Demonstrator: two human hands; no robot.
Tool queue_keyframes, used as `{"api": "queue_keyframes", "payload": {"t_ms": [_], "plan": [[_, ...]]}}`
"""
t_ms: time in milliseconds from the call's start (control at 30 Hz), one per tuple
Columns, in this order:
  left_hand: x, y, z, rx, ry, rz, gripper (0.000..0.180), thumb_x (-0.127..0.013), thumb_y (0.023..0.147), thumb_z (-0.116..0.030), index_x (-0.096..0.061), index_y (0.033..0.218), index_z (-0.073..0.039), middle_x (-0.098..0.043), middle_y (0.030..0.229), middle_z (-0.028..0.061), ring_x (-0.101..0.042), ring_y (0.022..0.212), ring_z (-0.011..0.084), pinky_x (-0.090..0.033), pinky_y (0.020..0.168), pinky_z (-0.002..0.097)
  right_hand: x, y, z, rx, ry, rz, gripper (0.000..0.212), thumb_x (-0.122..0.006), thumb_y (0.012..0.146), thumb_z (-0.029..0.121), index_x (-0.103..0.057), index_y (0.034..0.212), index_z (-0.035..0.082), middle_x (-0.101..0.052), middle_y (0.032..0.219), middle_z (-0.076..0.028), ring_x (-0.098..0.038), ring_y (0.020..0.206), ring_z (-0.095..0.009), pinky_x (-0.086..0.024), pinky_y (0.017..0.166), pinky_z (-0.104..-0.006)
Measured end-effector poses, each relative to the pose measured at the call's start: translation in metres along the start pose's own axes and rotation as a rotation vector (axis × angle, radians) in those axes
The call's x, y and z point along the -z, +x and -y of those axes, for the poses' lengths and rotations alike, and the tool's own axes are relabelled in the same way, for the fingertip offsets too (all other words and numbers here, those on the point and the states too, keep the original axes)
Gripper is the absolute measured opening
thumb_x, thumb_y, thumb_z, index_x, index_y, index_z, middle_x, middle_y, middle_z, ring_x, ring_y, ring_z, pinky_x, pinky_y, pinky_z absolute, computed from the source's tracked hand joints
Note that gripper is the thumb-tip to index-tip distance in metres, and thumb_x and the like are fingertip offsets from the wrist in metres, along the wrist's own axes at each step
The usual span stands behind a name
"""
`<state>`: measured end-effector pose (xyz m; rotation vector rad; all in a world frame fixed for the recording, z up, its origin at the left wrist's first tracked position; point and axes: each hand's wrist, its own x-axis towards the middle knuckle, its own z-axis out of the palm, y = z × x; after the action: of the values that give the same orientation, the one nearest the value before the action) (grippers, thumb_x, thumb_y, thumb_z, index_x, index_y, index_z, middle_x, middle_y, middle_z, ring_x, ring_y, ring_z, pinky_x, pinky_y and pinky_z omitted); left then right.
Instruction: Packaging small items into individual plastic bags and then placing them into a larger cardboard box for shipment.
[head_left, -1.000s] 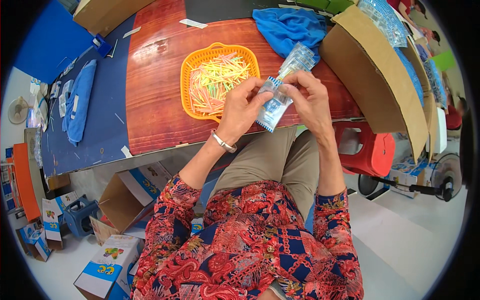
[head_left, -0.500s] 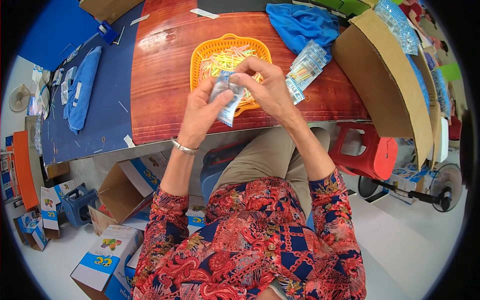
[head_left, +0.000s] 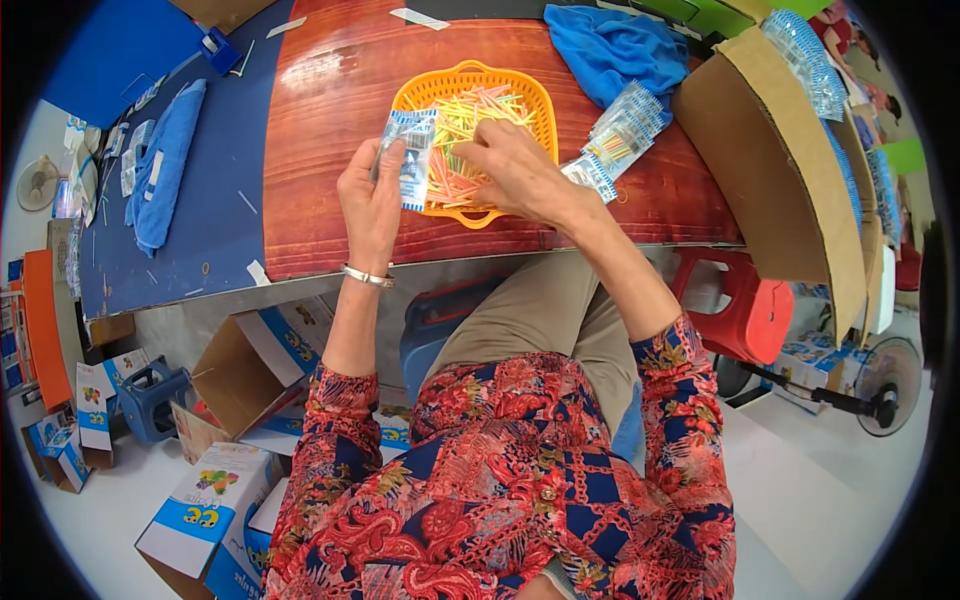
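My left hand (head_left: 372,195) is closed on a small clear plastic packet (head_left: 408,165) with blue-and-white edging, held upright over the left side of an orange basket (head_left: 549,112). Many thin, pale-coloured sticks (head_left: 478,103) in yellow, pink and green fill the basket. My right hand (head_left: 522,172) reaches over the basket's right side. Its fingers are bent and apart, with the fingertips down at the sticks. Whether any stick is between them is hard to see. Several similar packets (head_left: 622,135), some with sticks inside, lie right of the basket.
A blue cloth (head_left: 615,55) lies at the back right, beside an open cardboard box (head_left: 765,150). Another blue cloth (head_left: 165,170) rests on the dark left part of the table (head_left: 225,215). Below are a red stool (head_left: 745,315), cartons (head_left: 215,510) and a fan (head_left: 888,388).
My hands have parted. The left has moved slightly left with the packet, now turned more upright. The right has let go of the packet's top and moved over the sticks.
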<state>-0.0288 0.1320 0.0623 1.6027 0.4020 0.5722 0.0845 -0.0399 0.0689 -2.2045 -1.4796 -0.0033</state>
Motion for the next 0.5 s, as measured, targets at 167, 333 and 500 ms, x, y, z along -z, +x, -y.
{"api": "queue_keyframes", "payload": {"t_ms": [167, 333, 500], "plan": [[0.002, 0.003, 0.012, -0.084, 0.119, -0.025, 0.021, -0.058, 0.100, -0.017, -0.065, 0.097, 0.003, -0.059, 0.081, 0.0016, -0.051, 0.074, 0.0063, -0.044, 0.064, 0.0259, -0.003, 0.016, 0.003, 0.003, -0.124, 0.201, 0.038, -0.075, 0.072, 0.010, -0.068, 0.109, 0.004, -0.059, 0.106, -0.013, -0.056, 0.101, -0.033, -0.046, 0.087, -0.0436], [0.002, 0.006, 0.019, -0.065, 0.143, -0.036, 0.021, -0.059, 0.099, -0.018, -0.064, 0.098, 0.002, -0.059, 0.080, 0.0058, -0.052, 0.078, 0.0115, -0.044, 0.069, 0.0293, -0.002, 0.025, -0.017, 0.150, -0.249, 0.236, 0.027, -0.071, 0.077, 0.011, -0.069, 0.103, 0.004, -0.058, 0.108, -0.010, -0.056, 0.101, -0.028, -0.045, 0.088, -0.0411], [0.002, 0.007, 0.027, -0.099, 0.234, -0.054, 0.022, -0.060, 0.098, -0.020, -0.065, 0.097, 0.001, -0.060, 0.079, 0.0096, -0.053, 0.079, 0.0177, -0.044, 0.070, 0.0330, -0.007, 0.022, -0.012, 0.252, -0.376, 0.190, 0.017, -0.064, 0.081, 0.014, -0.070, 0.096, 0.007, -0.060, 0.102, -0.006, -0.057, 0.098, -0.023, -0.044, 0.087, -0.0379]]}}
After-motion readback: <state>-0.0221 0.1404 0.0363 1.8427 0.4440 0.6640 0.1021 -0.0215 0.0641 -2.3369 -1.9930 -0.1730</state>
